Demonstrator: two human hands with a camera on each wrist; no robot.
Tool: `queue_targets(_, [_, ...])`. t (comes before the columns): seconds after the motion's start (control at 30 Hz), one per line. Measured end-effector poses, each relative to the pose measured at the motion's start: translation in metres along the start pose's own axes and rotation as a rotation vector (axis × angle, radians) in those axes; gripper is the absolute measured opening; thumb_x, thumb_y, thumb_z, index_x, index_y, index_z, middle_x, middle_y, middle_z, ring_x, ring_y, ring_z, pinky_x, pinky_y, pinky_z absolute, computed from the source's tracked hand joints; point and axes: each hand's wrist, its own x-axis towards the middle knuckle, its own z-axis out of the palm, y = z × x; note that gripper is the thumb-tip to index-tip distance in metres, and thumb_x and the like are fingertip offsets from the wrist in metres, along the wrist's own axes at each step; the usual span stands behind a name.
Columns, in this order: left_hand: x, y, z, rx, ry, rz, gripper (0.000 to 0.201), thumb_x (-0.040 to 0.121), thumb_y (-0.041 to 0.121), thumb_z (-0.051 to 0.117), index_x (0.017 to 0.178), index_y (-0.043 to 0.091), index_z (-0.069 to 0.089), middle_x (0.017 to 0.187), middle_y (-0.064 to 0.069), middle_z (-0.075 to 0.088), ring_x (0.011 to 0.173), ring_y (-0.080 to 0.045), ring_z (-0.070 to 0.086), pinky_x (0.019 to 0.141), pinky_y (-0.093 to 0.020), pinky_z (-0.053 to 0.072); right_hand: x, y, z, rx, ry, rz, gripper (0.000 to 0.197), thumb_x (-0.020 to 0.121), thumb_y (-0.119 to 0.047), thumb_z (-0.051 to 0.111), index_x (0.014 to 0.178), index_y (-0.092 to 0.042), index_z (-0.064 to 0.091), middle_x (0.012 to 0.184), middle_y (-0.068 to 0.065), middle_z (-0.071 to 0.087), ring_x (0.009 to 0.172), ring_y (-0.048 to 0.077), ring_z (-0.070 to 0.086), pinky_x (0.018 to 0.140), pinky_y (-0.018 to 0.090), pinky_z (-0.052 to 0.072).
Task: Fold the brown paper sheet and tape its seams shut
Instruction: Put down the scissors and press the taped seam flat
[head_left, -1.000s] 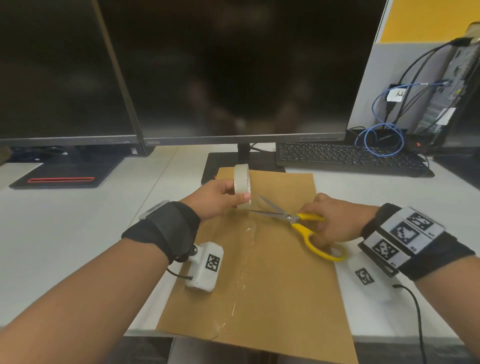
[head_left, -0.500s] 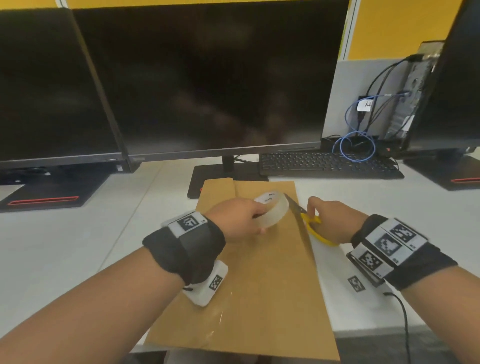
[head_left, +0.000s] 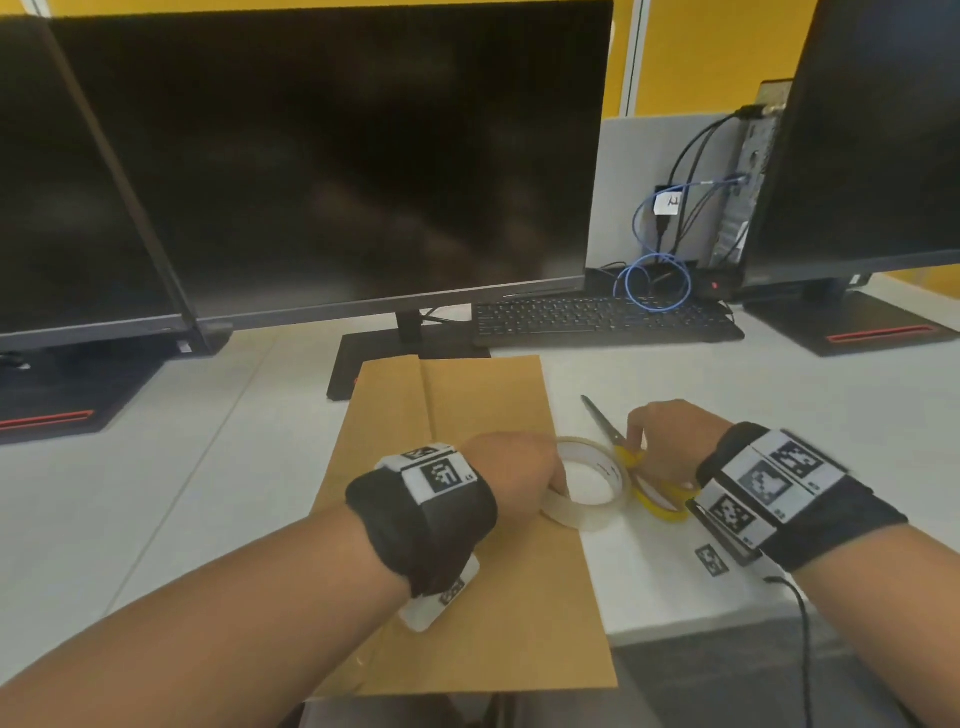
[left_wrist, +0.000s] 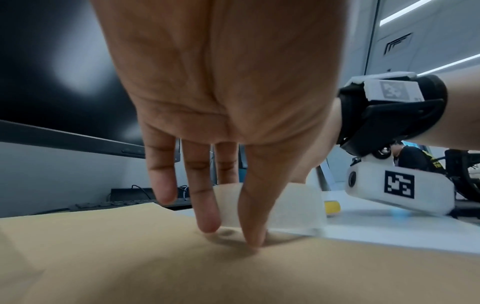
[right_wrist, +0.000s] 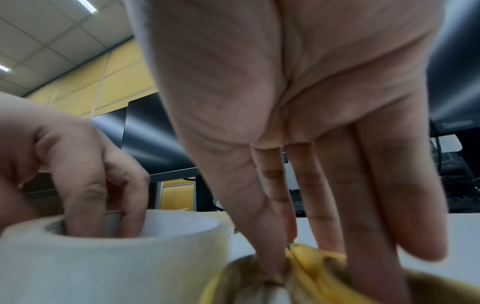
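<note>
The brown paper (head_left: 467, 405) lies folded lengthwise on the white desk (head_left: 779, 405), with a seam running down its left part. My left hand (head_left: 519, 473) holds the tape roll (head_left: 582, 519), which lies flat over the paper's right edge. The right wrist view shows its fingers (right_wrist: 83, 185) hooked into the core of the tape roll (right_wrist: 116, 267). In the left wrist view the thumb presses on the paper (left_wrist: 130, 257). My right hand (head_left: 670, 441) pinches the yellow handles of the scissors (head_left: 660, 506), which lie on the desk right of the roll, blades shut and pointing away.
A monitor base (head_left: 374, 358) touches the paper's far edge, and a black keyboard (head_left: 597, 319) lies behind the scissors. Monitors stand at left, centre and right, with blue cables (head_left: 654, 280) at the back right. The paper overhangs the desk's front edge (head_left: 701, 631).
My left hand has carried the roll from upright over the paper's middle down to flat at its right edge. My right hand has moved the scissors off the paper onto the desk.
</note>
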Motion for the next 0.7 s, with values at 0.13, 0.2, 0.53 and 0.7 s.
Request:
queue_targets(0.13, [-0.019,-0.009,-0.010,-0.063,0.107,-0.003,0.053,0.094,0.009,0.048,0.141,0.032,0.045,0.145,0.009,0.042,0.125,-0.018,0.050,0.098,-0.037,0.047,-0.005,0.001,-0.001,0.039,0.043,0.007,0.028,0.092,-0.023,0.051,0.118,-0.019,0.061,0.120,0.003,0.062,0.104,0.021,0.060,0.079,0.025,0.048])
queue_targets(0.2, [-0.037,-0.026,-0.014,-0.089,0.148,-0.061,0.051,0.095,0.009,0.045,0.139,0.036,0.046,0.145,0.012,0.042,0.125,-0.016,0.050,0.100,-0.037,0.046,-0.012,-0.004,-0.004,0.077,0.149,-0.025,0.027,0.093,-0.023,0.049,0.118,-0.023,0.060,0.121,0.001,0.060,0.108,0.020,0.059,0.087,0.029,0.047])
queue_targets(0.53, [-0.088,-0.092,0.003,-0.031,-0.146,-0.320,0.052,0.097,0.010,0.039,0.143,0.034,0.043,0.148,0.006,0.044,0.132,-0.021,0.045,0.110,-0.037,0.038,-0.007,-0.119,-0.011,0.103,0.007,-0.564,0.051,0.092,0.000,0.041,0.136,-0.023,0.050,0.144,0.001,0.044,0.128,0.024,0.047,0.108,0.036,0.038])
queue_targets(0.7, [-0.082,-0.092,0.022,-0.026,-0.242,-0.256,0.067,0.093,0.010,0.047,0.151,0.033,0.025,0.151,0.001,0.036,0.135,-0.026,0.041,0.112,-0.041,0.036,0.003,-0.157,-0.013,-0.124,-0.162,-0.577,0.046,0.094,-0.001,0.042,0.140,-0.006,0.045,0.141,0.015,0.049,0.126,0.031,0.049,0.107,0.038,0.039])
